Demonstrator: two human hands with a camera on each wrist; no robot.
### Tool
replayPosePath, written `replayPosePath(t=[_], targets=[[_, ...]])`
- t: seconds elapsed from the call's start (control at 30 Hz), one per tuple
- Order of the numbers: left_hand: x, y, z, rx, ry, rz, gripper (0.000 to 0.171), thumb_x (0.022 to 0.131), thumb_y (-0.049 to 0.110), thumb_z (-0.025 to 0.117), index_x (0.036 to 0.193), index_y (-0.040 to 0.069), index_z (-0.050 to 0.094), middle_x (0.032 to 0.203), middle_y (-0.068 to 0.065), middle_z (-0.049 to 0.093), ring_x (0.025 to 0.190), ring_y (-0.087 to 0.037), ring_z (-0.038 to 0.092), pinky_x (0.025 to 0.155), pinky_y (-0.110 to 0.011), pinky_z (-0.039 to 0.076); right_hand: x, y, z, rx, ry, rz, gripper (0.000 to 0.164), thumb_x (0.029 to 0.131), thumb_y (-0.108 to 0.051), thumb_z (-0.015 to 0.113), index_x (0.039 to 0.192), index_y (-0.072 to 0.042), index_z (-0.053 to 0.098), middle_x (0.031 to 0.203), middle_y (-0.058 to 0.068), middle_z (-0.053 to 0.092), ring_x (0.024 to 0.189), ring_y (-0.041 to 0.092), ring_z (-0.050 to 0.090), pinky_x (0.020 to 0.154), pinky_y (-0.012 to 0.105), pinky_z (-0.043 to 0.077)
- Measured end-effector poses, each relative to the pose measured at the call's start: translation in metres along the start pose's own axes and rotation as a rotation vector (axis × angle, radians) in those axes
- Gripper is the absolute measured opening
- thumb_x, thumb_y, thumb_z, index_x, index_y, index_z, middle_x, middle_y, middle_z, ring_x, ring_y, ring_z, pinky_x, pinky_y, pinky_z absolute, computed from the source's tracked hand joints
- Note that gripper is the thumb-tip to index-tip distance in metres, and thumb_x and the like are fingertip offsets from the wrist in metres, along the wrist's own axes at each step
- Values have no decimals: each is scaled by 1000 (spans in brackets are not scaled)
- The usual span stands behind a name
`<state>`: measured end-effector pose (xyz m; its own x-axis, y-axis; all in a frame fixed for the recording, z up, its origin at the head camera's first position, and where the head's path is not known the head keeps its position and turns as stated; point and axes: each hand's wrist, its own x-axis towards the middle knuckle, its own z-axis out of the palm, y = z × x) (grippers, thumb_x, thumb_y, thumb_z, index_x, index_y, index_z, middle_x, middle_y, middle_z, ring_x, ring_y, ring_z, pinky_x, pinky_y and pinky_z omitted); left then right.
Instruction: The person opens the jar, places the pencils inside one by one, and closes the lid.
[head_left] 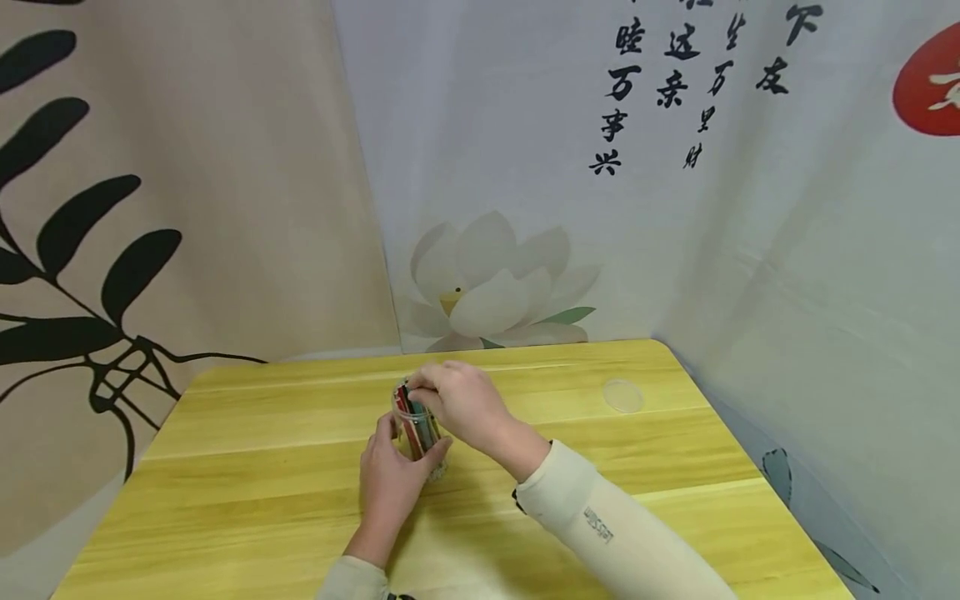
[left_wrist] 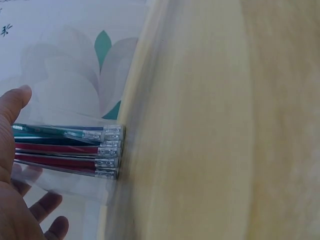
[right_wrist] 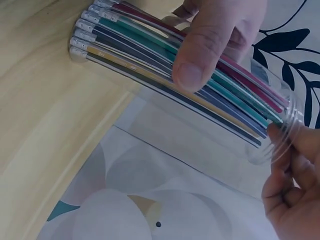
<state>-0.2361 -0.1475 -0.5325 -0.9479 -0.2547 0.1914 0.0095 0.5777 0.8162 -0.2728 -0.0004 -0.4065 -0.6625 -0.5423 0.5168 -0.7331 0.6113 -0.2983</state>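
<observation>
A clear cylindrical jar (head_left: 432,472) stands on the table, full of pencils (right_wrist: 150,60) in red, green, blue, yellow and dark colours. Their metal-banded eraser ends point down at the jar's base. My left hand (head_left: 393,475) grips the jar's side, its thumb across the front in the right wrist view. At the jar's mouth is my right hand (head_left: 461,400), fingers curled, with thumb and forefinger pinching the upper end of a green pencil (right_wrist: 245,105). In the left wrist view, the left hand's (left_wrist: 17,165) fingers show around the transparent wall.
A round clear lid (head_left: 623,396) lies flat on the yellow wooden table (head_left: 247,475), off to the right of the jar. Behind the table hangs a printed cloth backdrop (head_left: 495,167) with a lotus, leaves and writing, close to the table's back edge.
</observation>
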Motion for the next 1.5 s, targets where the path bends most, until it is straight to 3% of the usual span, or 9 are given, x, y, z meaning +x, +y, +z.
replayPosePath(t=[0.3,0.53,0.7,0.87,1.0,1.1,1.23,1.37,1.5], targets=[[0,2,-2,-9,-11,2,97,81,66,86,152,12,48,139,-20,64,127,-43,61,99,-60,52,13,-8,-7,-67,-150,-16,13,103,-19,73,111,-19,84,109,-7,82,99,15,74,82,27,60],[1,1,-3,4,-16,7,95,82,62,87,152,11,48,139,-21,63,126,-44,62,98,-61,52,15,-10,-9,-114,-233,-52,18,106,-18,69,117,-18,83,118,-4,82,110,14,76,100,31,58],[0,1,-3,11,-13,14,94,83,59,88,152,10,48,139,-22,63,125,-44,62,98,-62,52,9,-9,-7,-97,-210,-49,23,108,-22,66,125,-17,80,125,0,79,118,18,72,102,34,59],[0,1,-3,6,12,10,94,81,60,89,150,10,50,137,-20,65,124,-43,64,98,-61,54,-2,4,-10,-21,-87,-55,25,107,-21,67,129,-11,76,125,6,75,114,21,72,95,35,62],[0,3,-2,22,27,13,97,80,64,88,150,8,51,134,-20,67,118,-40,66,95,-58,56,-17,43,-24,9,-68,146,29,108,-26,66,131,-9,73,128,10,73,111,27,73,93,41,63],[1,4,-1,34,23,6,98,80,66,87,150,8,50,132,-20,67,114,-38,67,92,-56,57,-35,92,-37,8,-148,397,36,109,-31,63,136,-9,70,136,13,72,118,33,73,97,48,62],[1,3,-2,31,22,-10,99,80,66,87,151,8,50,132,-20,67,116,-38,66,93,-57,56,-64,162,-57,-64,-256,638,44,110,-32,60,142,-2,65,144,20,68,128,42,67,104,57,57],[1,3,-2,28,21,-17,99,80,66,87,151,8,50,133,-20,67,117,-39,66,94,-57,55,-95,210,-68,-140,-325,808,57,109,-37,61,146,5,58,149,27,61,134,49,59,108,62,52],[-1,3,-1,31,14,-20,99,80,67,86,150,8,50,131,-19,67,114,-37,66,91,-56,56,-123,232,-68,-150,-360,914,69,105,-43,63,153,6,50,156,32,51,142,57,47,115,68,44]])
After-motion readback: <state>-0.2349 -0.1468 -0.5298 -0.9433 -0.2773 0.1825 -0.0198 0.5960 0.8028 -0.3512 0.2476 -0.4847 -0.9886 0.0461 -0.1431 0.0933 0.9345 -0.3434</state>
